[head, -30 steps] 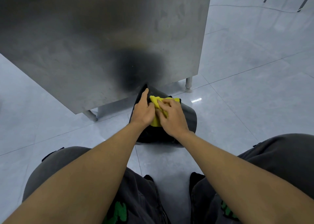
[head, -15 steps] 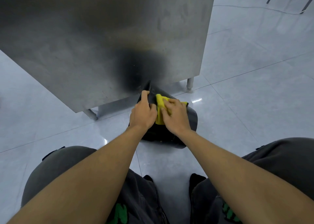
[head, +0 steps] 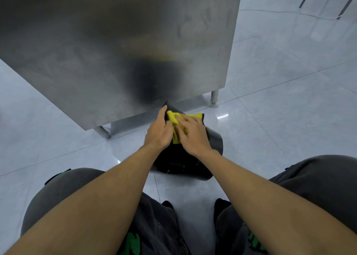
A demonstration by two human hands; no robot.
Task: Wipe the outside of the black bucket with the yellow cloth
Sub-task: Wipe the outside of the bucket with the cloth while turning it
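Showing a person crouched over a black bucket (head: 193, 164), which lies on the pale tiled floor (head: 289, 100) between the person's knees and the steel cabinet (head: 116, 51), its far edge touching or just beside the cabinet's lower edge. Right hand (head: 193, 136): palm down, fingers extended and slightly spread, pressing a yellow cloth (head: 174, 119) flat against the bucket's upper outer wall rather than gripping it. Left hand (head: 159, 131): curled around the bucket's left side just beside the cloth, thumb pointing up along the wall toward the cabinet; whether its hidden fingers actually clasp the bucket cannot be told. The two hands touch or nearly touch at the cloth. A dark reflection of the bucket shows on the cabinet face above, and a cabinet leg (head: 214, 98) stands on the floor to the right
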